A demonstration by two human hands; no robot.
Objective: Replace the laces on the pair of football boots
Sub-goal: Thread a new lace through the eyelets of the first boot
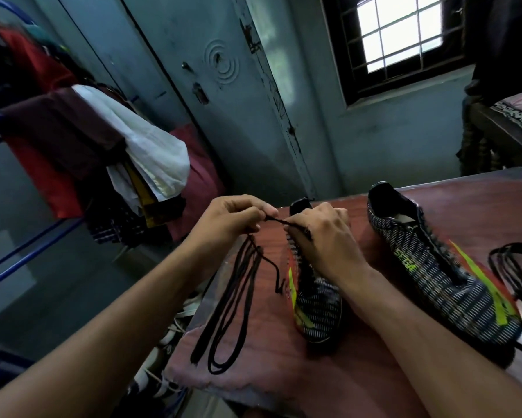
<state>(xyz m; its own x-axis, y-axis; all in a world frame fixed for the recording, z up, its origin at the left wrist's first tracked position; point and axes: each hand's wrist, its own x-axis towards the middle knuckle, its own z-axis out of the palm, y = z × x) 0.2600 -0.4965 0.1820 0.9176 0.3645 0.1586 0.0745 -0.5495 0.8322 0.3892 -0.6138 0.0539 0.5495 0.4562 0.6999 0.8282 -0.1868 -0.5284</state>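
Both grips pinch one black lace [238, 297]: left hand [235, 217], right hand [323, 236] over near boot [317, 306].

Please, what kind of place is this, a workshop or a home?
Most likely a home, probably a bedroom. Clothes hang over a blue rack, a steel cupboard stands against the wall, and a barred window sits above the table.

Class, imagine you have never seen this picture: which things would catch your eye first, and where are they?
First, the two hands at the centre: the left hand and right hand pinch a black lace stretched between them over a striped boot. A second boot stands to the right on the reddish table. A bright barred window glows top right.
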